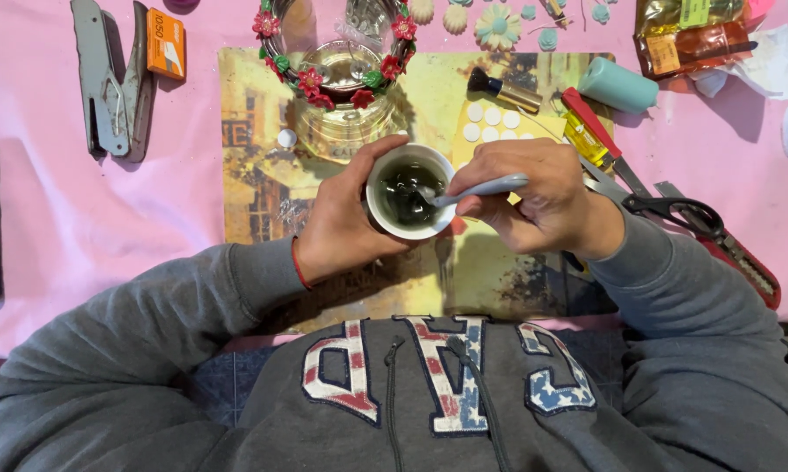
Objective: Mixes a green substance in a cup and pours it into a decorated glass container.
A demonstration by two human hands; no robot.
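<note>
Gripped in the left hand is a small white cup, fingers wrapped round its side, held just above the printed mat. Right hand pinches the handle of a pale grey spoon, bowl end down inside the cup.

Progress, as judged: the cup already holds a dark greenish liquid with a paler lump near the spoon tip, so the filling looks done and the mixing appears to be in hand. Whether the contents are evenly blended cannot be told. A clear glass dish ringed with red flowers stands just beyond the cup; it shows no dark liquid.

Count:
- cups: one
- spoons: one
- glass dishes with flower ring: one
- small white discs on the mat: about seven in the cluster, one more apart to the left
- scissors: one pair
- red-handled cutter: one
- teal roll: one
- stapler: one, with one orange staple box beside it
- small brush: one
</note>
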